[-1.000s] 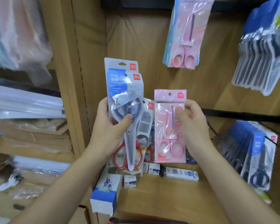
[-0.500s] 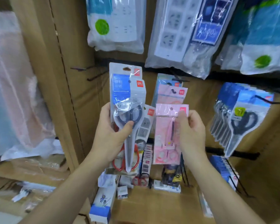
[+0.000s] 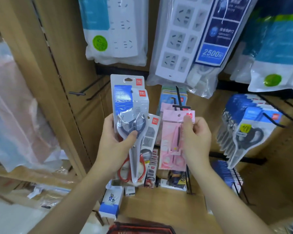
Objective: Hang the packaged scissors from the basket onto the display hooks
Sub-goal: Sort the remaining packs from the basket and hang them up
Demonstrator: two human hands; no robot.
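Change: over the last second we have raised the flat pink plastic pack of small pink scissors (image 3: pixel 172 146) from the lower shelf's level to the hook row. Its top edge now sits just under the tip of the black wire display hook (image 3: pixel 179 98).
Right hand: our right hand (image 3: pixel 197 139) pinches the pink pack by its upper right corner, thumb on the front, fingers curled behind. The hang hole is not yet on the hook.
Left hand: our left hand (image 3: pixel 114 146) grips a fanned stack of clear-and-blue packaged scissors (image 3: pixel 130 115), thumb pressed across a dark-handled pair, a red-handled pair showing below.
Hook: more pink and pale blue packs (image 3: pixel 167 100) already hang on it, behind ours.
To the right: a row of blue-topped packs of black-handled scissors (image 3: pixel 243 132) hangs on neighbouring hooks.
Above: bagged white power strips (image 3: pixel 181 41) hang from the upper rail.
Below: the red basket (image 3: pixel 139 228) shows at the bottom edge.
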